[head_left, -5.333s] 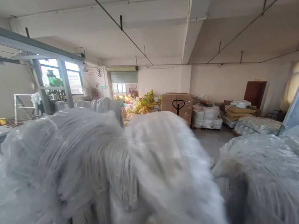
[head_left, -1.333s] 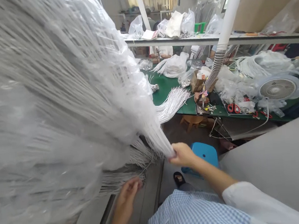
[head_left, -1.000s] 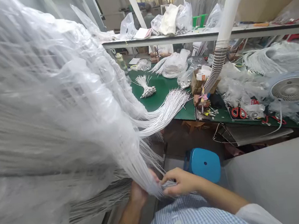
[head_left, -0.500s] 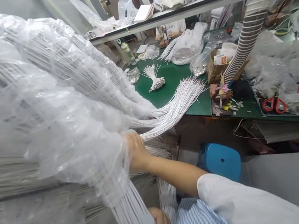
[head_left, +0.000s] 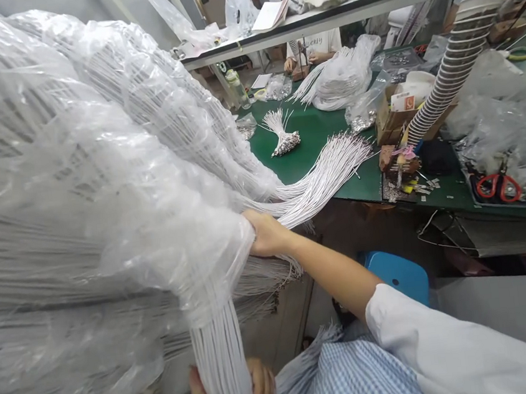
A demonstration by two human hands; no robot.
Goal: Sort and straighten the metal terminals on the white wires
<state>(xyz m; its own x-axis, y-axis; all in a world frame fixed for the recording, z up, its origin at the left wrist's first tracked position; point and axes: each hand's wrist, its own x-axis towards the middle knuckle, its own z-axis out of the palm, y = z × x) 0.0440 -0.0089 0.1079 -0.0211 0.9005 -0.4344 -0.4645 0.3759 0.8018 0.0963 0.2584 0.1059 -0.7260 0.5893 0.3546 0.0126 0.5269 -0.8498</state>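
Observation:
My left hand (head_left: 260, 388) is at the bottom edge, its fingers and thumb wrapped around a thick bundle of white wires (head_left: 220, 358). Above it, my right hand (head_left: 266, 231) pinches the edge of a clear plastic bag (head_left: 177, 231) and stretches it to the right. That bag covers the upper part of the wires, which hang out below its mouth. More white wires (head_left: 331, 174) spread from the bagged mass onto the green table. Another wire bundle (head_left: 295, 375) rests against the blue checked apron (head_left: 357, 378).
A small wire bundle (head_left: 283, 135) lies on the green table (head_left: 306, 161). A flexible duct (head_left: 450, 58) drops beside a cardboard box (head_left: 389, 118). Red-handled scissors (head_left: 497, 187) lie to the right. A blue stool (head_left: 397, 274) stands below. Across the table, a co-worker's hands (head_left: 305, 61) show.
My right hand has pulled the bag's edge out to the right. My left hand and its wire bundle sit further left, with more of that hand showing. The view has shifted slightly.

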